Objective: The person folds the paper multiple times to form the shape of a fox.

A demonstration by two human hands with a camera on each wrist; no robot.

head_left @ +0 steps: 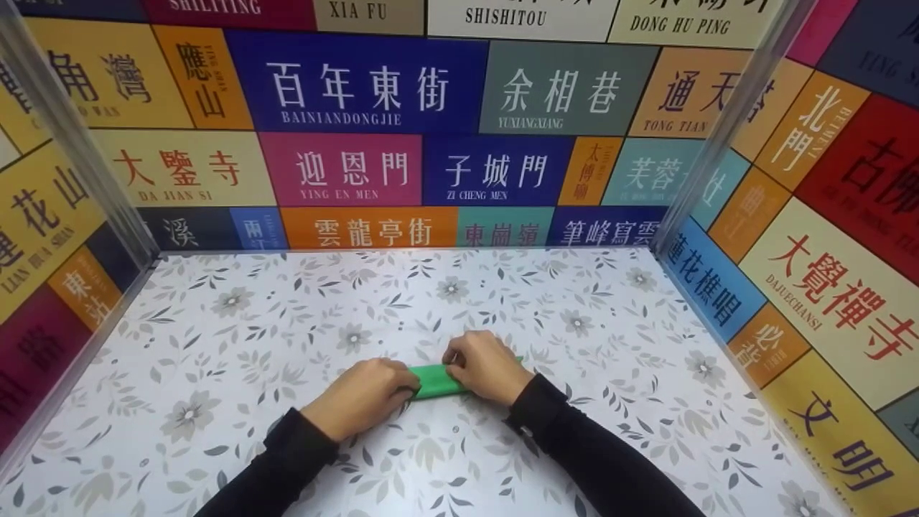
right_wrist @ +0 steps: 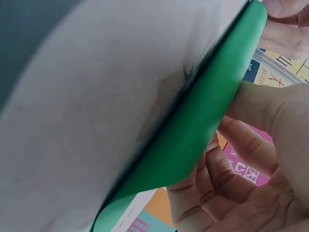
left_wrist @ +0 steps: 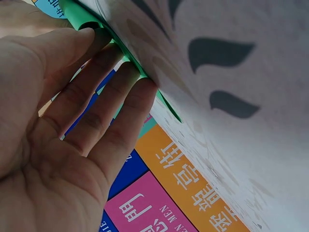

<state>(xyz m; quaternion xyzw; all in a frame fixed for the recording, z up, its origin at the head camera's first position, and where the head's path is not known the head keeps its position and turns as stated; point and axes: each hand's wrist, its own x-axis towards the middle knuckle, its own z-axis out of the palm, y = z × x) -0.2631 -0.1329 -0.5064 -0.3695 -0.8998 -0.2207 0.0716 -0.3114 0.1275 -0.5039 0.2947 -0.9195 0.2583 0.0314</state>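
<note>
A narrow strip of folded green paper (head_left: 434, 380) lies on the table in front of me, between my hands. My left hand (head_left: 370, 395) pinches its left end; in the left wrist view the fingertips (left_wrist: 145, 87) lie along the paper's edge, with the thumb close to the index finger. My right hand (head_left: 488, 366) holds the paper farther right, its thumb on the near side and its curled fingers at the edge. The right wrist view shows the smooth green surface (right_wrist: 193, 125) with a flap turned over at the lower end. A green corner sticks out beyond the right hand.
The table (head_left: 574, 431) has a white covering with grey flowers and leaves. Panels of coloured name blocks (head_left: 359, 86) enclose it at the back, left and right, with clear strips (head_left: 689, 172) at the corners. Both arms wear black sleeves (head_left: 610, 452).
</note>
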